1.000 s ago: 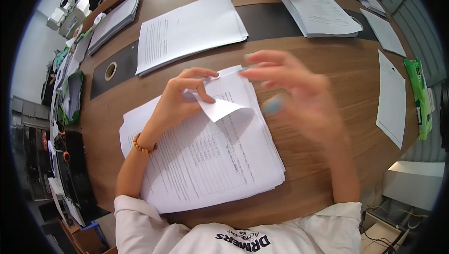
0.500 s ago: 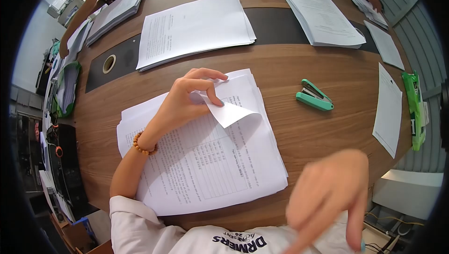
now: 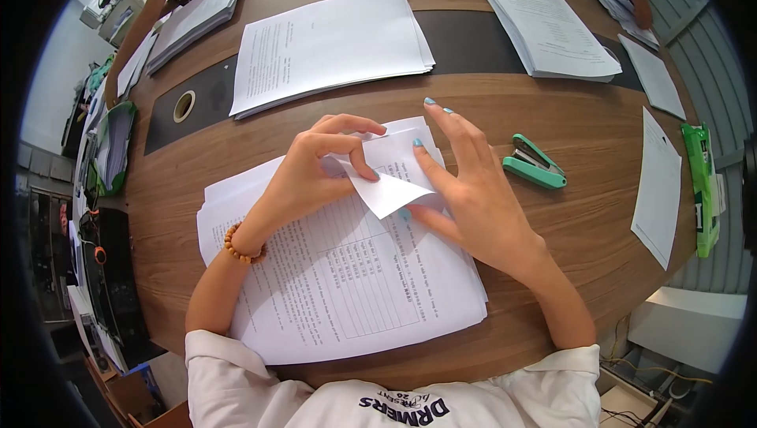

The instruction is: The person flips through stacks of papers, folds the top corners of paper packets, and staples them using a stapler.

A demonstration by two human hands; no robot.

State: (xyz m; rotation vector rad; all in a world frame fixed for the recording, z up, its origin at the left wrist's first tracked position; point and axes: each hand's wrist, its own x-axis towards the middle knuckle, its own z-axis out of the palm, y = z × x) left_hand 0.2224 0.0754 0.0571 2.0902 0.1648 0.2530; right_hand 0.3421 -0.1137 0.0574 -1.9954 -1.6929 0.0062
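Apparently so that it cannot fall back, the folded paper corner is pinched by the left hand. The right hand, released, spreads its fingers over the near stack on the desk.

Brown wooden table: stack of white printed paper sheets at near side, centre-left. Green plastic stapler right of it, apart. Flat black strip runs across behind; cream round ring on its left end. Wide white paper stack lies over strip, right of ring. Single white printed sheet right of stapler; green plastic packet just right of sheet.
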